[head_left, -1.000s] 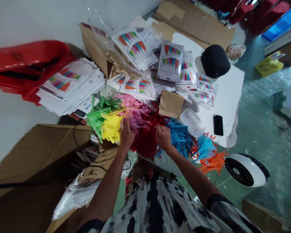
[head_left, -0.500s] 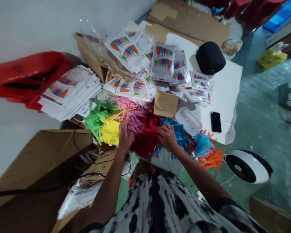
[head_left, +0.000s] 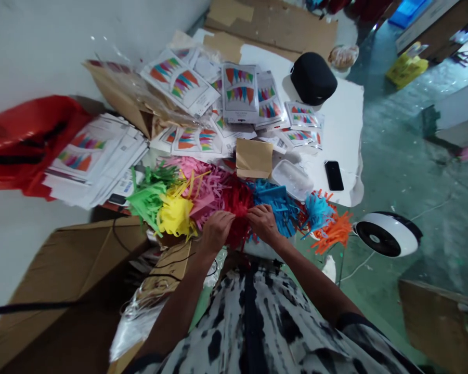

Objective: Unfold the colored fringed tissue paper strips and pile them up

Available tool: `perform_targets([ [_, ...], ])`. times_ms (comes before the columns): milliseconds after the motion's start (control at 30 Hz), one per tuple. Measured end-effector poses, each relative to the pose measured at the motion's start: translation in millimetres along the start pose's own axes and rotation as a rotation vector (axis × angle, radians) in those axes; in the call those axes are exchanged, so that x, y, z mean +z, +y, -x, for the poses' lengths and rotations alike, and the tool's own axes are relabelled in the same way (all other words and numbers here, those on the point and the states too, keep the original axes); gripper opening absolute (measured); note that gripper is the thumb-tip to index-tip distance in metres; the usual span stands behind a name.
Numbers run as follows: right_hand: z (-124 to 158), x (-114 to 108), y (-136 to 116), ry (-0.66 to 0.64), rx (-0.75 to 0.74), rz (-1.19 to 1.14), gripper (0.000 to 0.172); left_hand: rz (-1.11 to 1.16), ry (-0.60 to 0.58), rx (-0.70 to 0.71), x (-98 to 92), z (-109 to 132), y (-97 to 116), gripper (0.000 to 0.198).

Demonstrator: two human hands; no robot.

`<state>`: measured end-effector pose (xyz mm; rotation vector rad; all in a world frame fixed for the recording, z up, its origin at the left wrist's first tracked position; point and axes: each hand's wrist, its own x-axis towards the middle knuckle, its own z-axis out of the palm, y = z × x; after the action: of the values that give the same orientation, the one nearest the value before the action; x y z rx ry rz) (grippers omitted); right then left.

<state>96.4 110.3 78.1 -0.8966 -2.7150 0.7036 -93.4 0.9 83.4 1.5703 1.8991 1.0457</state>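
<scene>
Both my left hand [head_left: 217, 229] and my right hand [head_left: 262, 221] are closed on a dark red paper tassel [head_left: 237, 197], pinching it from either side near the table's front edge. Left of it lie pink paper tassels [head_left: 206, 189], a yellow tassel [head_left: 174, 214] and a green tassel [head_left: 146, 197]. To the right are a blue tassel [head_left: 275, 202], a lighter blue tassel [head_left: 319, 210] and an orange tassel [head_left: 334, 231]. Just behind the red tassel stands a small open cardboard box [head_left: 254, 158], with a white plastic tray [head_left: 292, 177] beside it.
Printed packets [head_left: 239, 93] and a stack of printed cards [head_left: 89, 156] cover the back and left. A black case [head_left: 314, 78] and a phone [head_left: 334, 175] lie on the right. A white and black fan [head_left: 388, 234] stands off the right side. A large carton [head_left: 62, 265] is at lower left.
My hands have drawn closer together over the red tassel, the left moving right and both now pinching it. The camera view has shifted, so the table appears further left.
</scene>
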Motion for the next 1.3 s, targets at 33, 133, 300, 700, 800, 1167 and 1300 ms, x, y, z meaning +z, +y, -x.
perform_targets([
  [33,0,-2,-2,0.014,0.022,-0.024,0.022,0.017,0.004,-0.021,-0.2,-1,-1,0.020],
  [133,-6,-9,-7,0.092,0.099,-0.149,0.028,0.150,0.051,-0.150,-3.8,-8,-2,0.013],
  [300,-19,-24,-9,0.318,0.269,-0.288,0.038,0.439,0.186,-0.430,-14.3,-24,-3,0.019],
  [700,-11,-22,-26,0.521,0.401,-0.194,0.044,0.522,0.184,-0.352,-41.5,-39,-16,0.033],
  [800,-14,-24,-28,0.528,0.408,-0.275,0.038,0.591,0.210,-0.358,-46.5,-37,-13,0.034],
  [1167,-33,-35,-57,0.444,0.418,-0.640,0.040,0.561,0.124,-0.168,-63.5,-19,14,0.030],
  [1300,-35,-65,-73,0.390,0.320,-0.725,0.039,0.507,0.070,-0.113,-76.8,-10,13,0.033],
])
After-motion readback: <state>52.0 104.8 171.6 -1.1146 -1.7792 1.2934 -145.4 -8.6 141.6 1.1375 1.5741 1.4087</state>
